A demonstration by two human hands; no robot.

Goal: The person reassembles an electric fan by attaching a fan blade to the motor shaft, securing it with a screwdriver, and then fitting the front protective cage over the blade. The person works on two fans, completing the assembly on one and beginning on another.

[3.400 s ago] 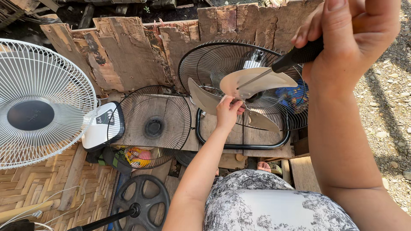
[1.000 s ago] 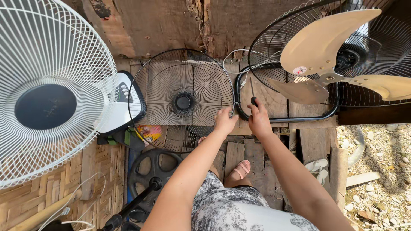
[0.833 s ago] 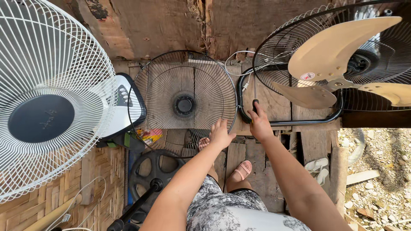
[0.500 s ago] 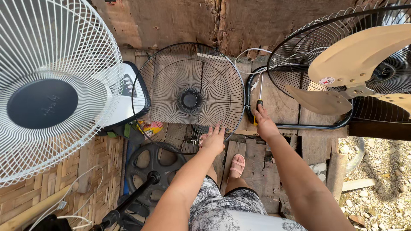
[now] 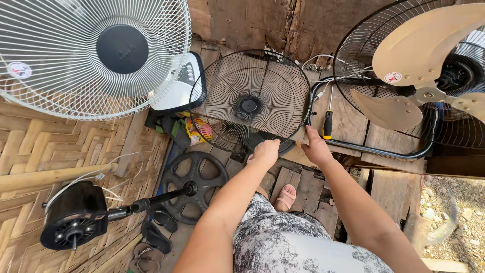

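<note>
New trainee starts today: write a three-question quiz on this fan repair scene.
1. True or false: the left hand is at the lower rim of the black wire fan guard.
2. What lies beside the right hand? A) screwdriver B) hammer C) pliers
3. What colour are the blades of the fan on the right?

Key: 1 true; 2 A; 3 beige.
</note>
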